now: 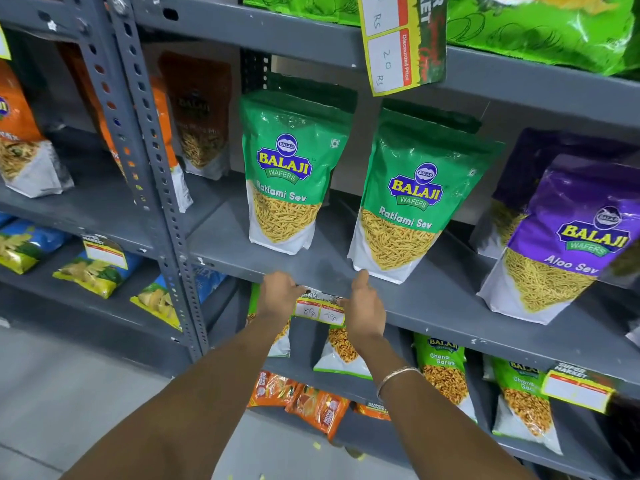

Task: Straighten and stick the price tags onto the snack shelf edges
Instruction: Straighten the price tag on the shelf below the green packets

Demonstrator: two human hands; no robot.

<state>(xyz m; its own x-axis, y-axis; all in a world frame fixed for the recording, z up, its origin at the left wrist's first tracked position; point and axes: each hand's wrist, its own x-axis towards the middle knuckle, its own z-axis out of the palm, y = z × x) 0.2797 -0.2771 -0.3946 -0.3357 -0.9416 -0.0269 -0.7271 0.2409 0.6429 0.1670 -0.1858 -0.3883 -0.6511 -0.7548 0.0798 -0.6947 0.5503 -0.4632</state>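
A small price tag (319,308) with a yellow border and two white handwritten boxes lies against the front edge of the grey middle shelf (450,317). My left hand (278,296) pinches its left end and my right hand (363,306) presses its right end, thumb raised. The tag sits slightly tilted, lower on the right. Another tag (401,39) hangs turned sideways from the upper shelf edge. A third tag (578,388) is on the lower shelf edge at right, and a fourth (102,249) on the left rack.
Two green Ratlami Sev bags (287,174) (412,206) stand on the middle shelf just behind my hands, with a purple Aloo Sev bag (568,244) to the right. A perforated grey upright (152,161) stands at left. Snack packs fill the lower shelves.
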